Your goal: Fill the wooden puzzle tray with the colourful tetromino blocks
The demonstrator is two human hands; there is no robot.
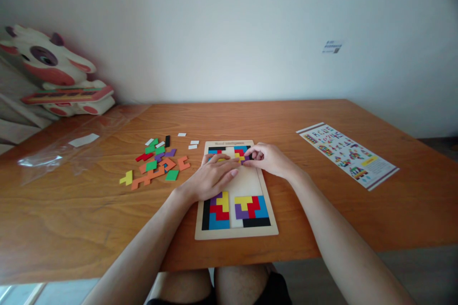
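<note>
A pale wooden puzzle board (236, 235) lies flat in front of me, with coloured block pieces fitted into its corners. Across its left middle rests my left hand (211, 177), palm down with its fingers stretched out, covering some of the upper left pieces. My right hand (271, 159) is at the board's upper right edge. Its thumb and forefinger pinch at a small purple piece (243, 162) beside a yellow piece (239, 155); the fingers partly hide this spot. Near the board's bottom are a yellow piece (225, 202) and a red piece (254, 207).
Loose pieces lie left of the board, among them an orange piece (183, 163) and a green piece (172, 175). A clear plastic bag (46, 159) lies farther left, near a cow-shaped toy keyboard (71, 93). A printed sheet (348, 155) lies at right on the wooden table (107, 228).
</note>
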